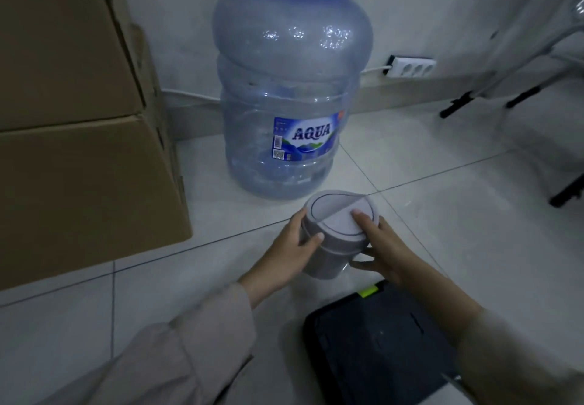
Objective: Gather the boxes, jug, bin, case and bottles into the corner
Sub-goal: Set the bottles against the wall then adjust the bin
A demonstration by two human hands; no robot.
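Note:
A small round grey bin (328, 248) with a swing lid is held between both hands just in front of the big blue water jug (290, 94), which stands against the wall. My left hand (284, 256) grips the bin's left side. My right hand (379, 246) holds its right side, with one finger on the lid. Two stacked cardboard boxes (79, 151) stand at the left against the wall. A dark case (379, 341) with a lime-green tab lies flat on the floor below my right forearm. No bottles are in view.
A white power strip (410, 68) with its cable lies along the wall base behind the jug. Black-footed chair or stand legs (467, 101) stand at the right. The floor is pale tile (442, 208).

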